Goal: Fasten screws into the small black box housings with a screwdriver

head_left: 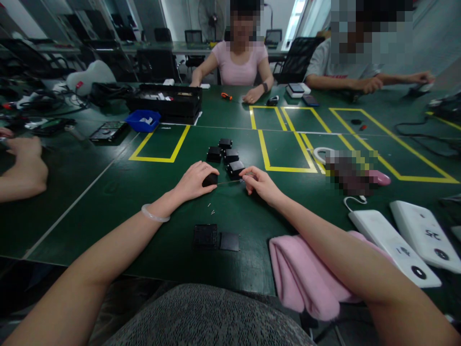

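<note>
My left hand (194, 180) is curled over a small black part (210, 179) on the green table (108, 192). My right hand (260, 184) pinches the end of a thin metal tool (230, 182) that reaches toward that part. Just beyond the hands sit several small black boxes (226, 154). Tiny screws (211, 208) lie on the table below the left hand. Nearer to me lie a black square housing (205, 236) and a flat black cover (229, 241).
A folded pink cloth (302, 274) lies under my right forearm. Two white devices (406, 240) rest at the right. Yellow tape rectangles (288, 144) mark the table. A blue tray (143, 120) and black crate (165, 102) stand farther back. Two people sit opposite; another person's arm (21, 168) is at left.
</note>
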Demonstrator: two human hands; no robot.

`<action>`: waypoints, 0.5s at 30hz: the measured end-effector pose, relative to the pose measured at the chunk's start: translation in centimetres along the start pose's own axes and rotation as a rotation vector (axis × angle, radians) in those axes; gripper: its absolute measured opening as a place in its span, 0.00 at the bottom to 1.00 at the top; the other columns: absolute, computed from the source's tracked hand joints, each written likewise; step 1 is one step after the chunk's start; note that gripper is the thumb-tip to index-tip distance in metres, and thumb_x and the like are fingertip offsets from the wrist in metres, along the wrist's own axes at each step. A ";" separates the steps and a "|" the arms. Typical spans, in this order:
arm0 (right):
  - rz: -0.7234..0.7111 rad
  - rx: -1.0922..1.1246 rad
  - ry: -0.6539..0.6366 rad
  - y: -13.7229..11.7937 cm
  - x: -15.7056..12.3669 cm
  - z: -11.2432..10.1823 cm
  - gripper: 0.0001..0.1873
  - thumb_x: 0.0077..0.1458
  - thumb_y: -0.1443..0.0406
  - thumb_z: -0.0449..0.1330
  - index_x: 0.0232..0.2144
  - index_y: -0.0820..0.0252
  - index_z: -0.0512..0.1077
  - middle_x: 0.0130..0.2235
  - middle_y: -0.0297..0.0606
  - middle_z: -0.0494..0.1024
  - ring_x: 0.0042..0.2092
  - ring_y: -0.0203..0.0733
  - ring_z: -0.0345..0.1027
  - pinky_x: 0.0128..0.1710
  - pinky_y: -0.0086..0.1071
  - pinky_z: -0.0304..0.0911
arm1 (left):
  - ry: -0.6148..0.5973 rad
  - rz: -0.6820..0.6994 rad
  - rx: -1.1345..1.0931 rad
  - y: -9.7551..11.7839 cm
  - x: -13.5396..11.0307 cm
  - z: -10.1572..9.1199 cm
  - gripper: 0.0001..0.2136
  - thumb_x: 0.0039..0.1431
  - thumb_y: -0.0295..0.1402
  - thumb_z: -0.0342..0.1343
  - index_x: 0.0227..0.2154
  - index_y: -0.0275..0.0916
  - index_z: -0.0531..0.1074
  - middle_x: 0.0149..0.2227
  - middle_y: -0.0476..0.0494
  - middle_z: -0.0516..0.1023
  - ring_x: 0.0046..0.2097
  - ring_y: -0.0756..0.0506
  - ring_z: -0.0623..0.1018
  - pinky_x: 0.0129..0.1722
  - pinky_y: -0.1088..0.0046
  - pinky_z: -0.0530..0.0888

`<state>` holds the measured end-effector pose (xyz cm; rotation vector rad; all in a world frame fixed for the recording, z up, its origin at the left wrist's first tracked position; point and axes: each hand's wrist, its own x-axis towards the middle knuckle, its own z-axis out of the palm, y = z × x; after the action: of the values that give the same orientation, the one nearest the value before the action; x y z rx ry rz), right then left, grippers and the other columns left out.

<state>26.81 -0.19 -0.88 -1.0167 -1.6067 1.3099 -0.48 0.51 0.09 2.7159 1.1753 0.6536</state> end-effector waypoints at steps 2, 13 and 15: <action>-0.002 -0.016 0.011 -0.1 -0.1 0.0 0.13 0.57 0.57 0.65 0.38 0.58 0.70 0.19 0.22 0.66 0.20 0.32 0.62 0.24 0.29 0.57 | -0.004 -0.004 -0.002 0.0 0.0 0.0 0.14 0.62 0.35 0.62 0.50 0.41 0.72 0.50 0.40 0.78 0.52 0.36 0.76 0.59 0.49 0.71; -0.002 0.013 0.006 0.1 0.1 0.0 0.14 0.58 0.55 0.64 0.38 0.59 0.70 0.18 0.20 0.62 0.19 0.32 0.60 0.24 0.28 0.58 | 0.003 -0.001 0.006 0.0 0.0 0.1 0.13 0.62 0.35 0.62 0.49 0.41 0.73 0.49 0.40 0.79 0.52 0.37 0.76 0.60 0.50 0.70; -0.003 -0.008 0.015 0.0 0.0 -0.1 0.13 0.57 0.57 0.64 0.39 0.59 0.70 0.19 0.21 0.65 0.20 0.32 0.62 0.24 0.28 0.57 | 0.006 0.002 0.006 -0.1 0.0 0.1 0.13 0.62 0.35 0.62 0.49 0.40 0.73 0.49 0.40 0.79 0.52 0.37 0.76 0.60 0.49 0.70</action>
<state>26.85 -0.14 -0.90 -1.0260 -1.6031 1.2922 -0.46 0.58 -0.02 2.7221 1.1785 0.6592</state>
